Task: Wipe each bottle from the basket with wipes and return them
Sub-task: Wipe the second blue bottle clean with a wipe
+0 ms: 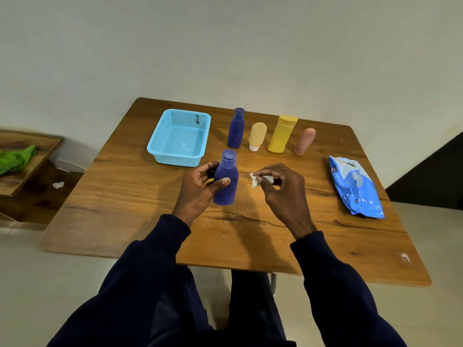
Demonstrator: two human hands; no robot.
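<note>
My left hand [198, 189] grips a dark blue bottle [226, 186] upright over the middle of the wooden table [150, 211]. A small gap to its right, my right hand [280, 189] pinches a crumpled white wipe [260, 179]. The light blue basket [179, 136] stands at the back left with nothing in it. Right of the basket runs a row: a second dark blue bottle [236, 128], a pale orange tube [257, 136] on its white cap, a yellow bottle [281, 134] and a pink tube [304, 141].
A blue pack of wipes [355, 189] lies near the table's right edge. Left of the table stands a low wooden shelf [30, 166] with a green cloth [17, 159] on it and a white scrap [58, 185] below. A wall rises behind the table.
</note>
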